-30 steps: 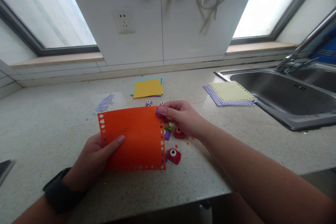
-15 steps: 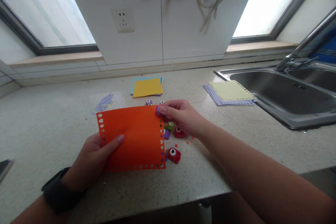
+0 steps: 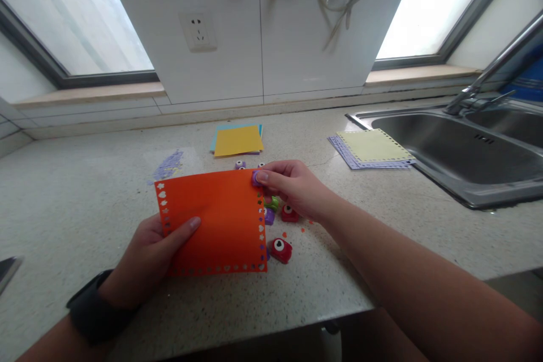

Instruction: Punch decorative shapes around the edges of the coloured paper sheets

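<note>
An orange sheet of paper [image 3: 224, 209] is held up over the counter, with small shapes punched along its left, bottom and right edges. My left hand [image 3: 155, 249] grips its left side, thumb on top and fingers behind. At the top right corner, my right hand [image 3: 292, 184] is closed on a small purple craft punch [image 3: 257, 178], which sits over the paper's edge. Just right of the sheet lie a red punch [image 3: 281, 250], another red punch [image 3: 290, 214], a purple punch [image 3: 268, 216] and a green punch [image 3: 274, 203]. The sheet partly hides some of them.
Behind the sheet lies a stack of yellow and blue paper [image 3: 238, 141]. Pale yellow and lilac punched sheets [image 3: 373, 147] rest by the steel sink [image 3: 424, 141]. Purple paper bits [image 3: 168, 165] are heaped at left. A dark flat object [image 3: 8, 271] sits at the left edge.
Almost nothing differs. Both hands keep their hold on the paper and the purple punch, and the view has shifted very slightly.
</note>
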`<state>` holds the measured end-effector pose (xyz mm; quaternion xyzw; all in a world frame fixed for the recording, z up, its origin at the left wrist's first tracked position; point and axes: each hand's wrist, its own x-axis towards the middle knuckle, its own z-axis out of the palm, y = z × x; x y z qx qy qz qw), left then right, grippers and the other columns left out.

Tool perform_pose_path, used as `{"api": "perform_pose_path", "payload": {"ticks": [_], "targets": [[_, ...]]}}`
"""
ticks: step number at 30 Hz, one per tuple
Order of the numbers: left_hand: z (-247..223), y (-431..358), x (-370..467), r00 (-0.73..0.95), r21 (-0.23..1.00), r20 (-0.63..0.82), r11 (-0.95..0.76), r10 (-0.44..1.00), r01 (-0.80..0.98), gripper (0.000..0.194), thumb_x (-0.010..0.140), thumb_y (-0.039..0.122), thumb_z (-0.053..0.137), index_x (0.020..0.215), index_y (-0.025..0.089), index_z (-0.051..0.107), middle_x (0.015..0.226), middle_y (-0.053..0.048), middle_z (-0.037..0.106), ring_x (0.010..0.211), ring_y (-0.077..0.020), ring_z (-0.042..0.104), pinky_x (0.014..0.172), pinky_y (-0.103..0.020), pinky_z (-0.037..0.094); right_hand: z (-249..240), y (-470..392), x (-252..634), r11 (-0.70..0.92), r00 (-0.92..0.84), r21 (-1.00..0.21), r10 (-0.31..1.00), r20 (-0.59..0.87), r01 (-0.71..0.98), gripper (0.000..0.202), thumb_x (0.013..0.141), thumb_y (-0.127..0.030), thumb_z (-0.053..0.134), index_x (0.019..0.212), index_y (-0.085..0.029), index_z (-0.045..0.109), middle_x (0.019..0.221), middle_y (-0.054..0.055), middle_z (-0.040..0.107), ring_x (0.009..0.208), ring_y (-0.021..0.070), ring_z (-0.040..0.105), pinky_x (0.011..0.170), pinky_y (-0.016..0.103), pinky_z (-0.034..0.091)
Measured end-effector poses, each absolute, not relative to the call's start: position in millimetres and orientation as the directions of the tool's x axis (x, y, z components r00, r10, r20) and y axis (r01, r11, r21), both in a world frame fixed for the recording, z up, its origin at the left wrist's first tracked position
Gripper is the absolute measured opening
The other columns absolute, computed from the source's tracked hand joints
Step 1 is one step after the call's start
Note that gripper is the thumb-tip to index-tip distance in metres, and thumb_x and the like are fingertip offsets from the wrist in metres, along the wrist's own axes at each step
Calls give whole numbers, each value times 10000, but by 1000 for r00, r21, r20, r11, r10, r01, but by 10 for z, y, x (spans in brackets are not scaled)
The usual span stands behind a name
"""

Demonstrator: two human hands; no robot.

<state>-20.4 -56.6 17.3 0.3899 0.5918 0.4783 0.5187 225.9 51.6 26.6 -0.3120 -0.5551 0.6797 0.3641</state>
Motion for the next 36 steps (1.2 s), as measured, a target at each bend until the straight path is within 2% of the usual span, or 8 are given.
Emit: {"api": "perform_pose_path", "payload": {"ticks": [17,24,36], "targets": [[144,-569,-223,-162,975,-222,222,962,-19,359,747,389,844,1058,220,785,1099,-73,799,931,-314,774,807,-391,660,296,503,2267,-71,-544,-990,839,7,-122,273,800,-439,782,855,-173,759,781,25,690,645,103,566,606,238,466],[134,-586,-241,-147,977,-208,212,967,10,363,773,400,822,1092,232,777,1139,-75,787,978,-322,764,863,-408,640,288,504,2273,-66,-538,-987,843,22,-145,269,792,-440,792,859,-181,761,804,33,700,642,104,565,601,243,475],[105,-562,-249,-151,980,-188,195,970,35,424,740,410,842,1109,214,773,1159,-91,779,995,-337,756,885,-427,629,305,504,2287,8,-555,-993,829,73,-118,275,813,-447,766,827,-174,736,713,15,633,619,112,528,549,248,421]]}}
